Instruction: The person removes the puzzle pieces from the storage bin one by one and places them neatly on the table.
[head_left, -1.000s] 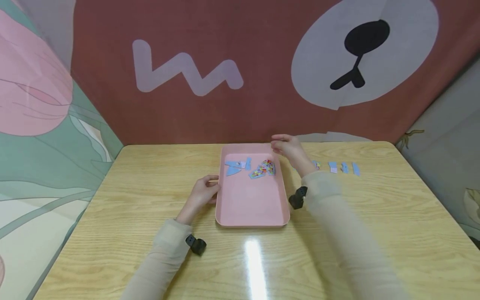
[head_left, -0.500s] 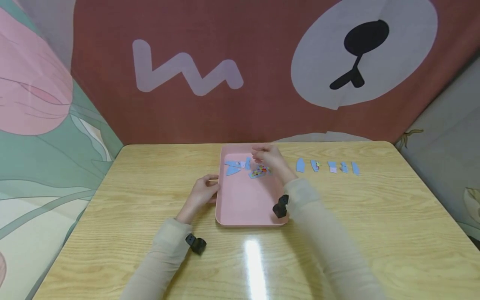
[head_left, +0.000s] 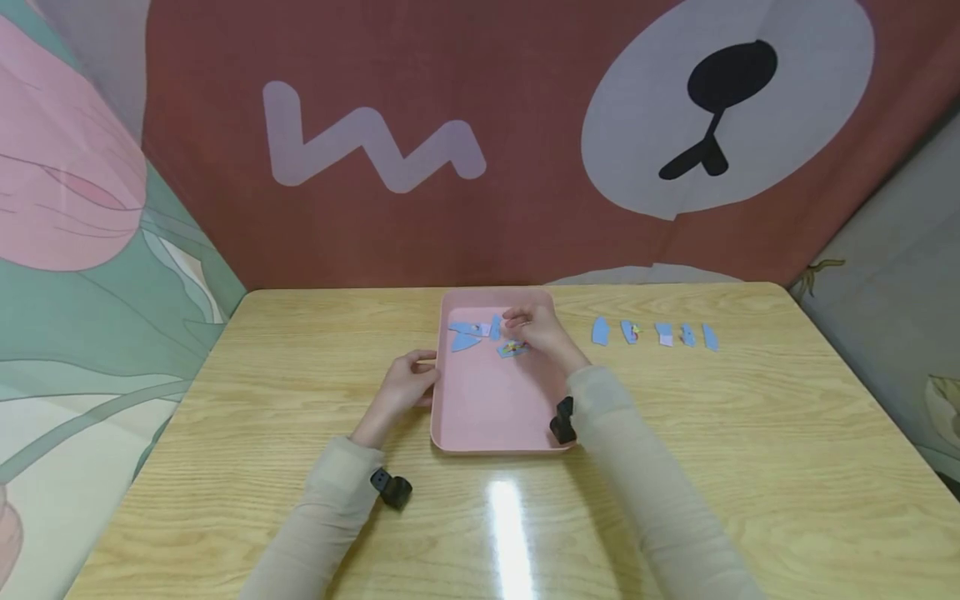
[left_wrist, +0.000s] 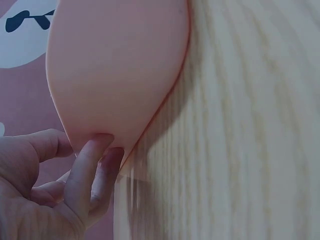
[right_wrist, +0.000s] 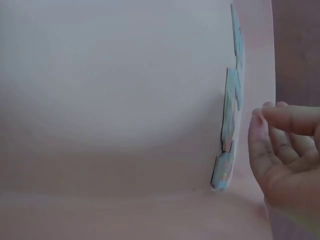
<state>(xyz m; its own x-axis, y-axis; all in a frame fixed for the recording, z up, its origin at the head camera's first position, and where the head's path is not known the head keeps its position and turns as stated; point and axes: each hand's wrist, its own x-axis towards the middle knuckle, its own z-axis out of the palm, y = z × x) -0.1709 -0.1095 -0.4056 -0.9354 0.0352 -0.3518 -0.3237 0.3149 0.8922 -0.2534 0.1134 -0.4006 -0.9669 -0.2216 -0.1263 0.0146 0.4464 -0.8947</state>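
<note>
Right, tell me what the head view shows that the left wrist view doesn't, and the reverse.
Head only: the right hand, over the pink tray; blue puzzle pieces inside it, and five more in a row on the wood-grain table to its right.
Left wrist only: the outside of the tray's left wall, with two fingertips against it.
Both share: the left hand, the tray, the table and the printed animal muzzle.

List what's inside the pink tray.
The pink tray holds light-blue pieces toward its far end, including a multicoloured piece. In the head view, the right hand covers part of the far right area, hiding what lies beneath.
</note>
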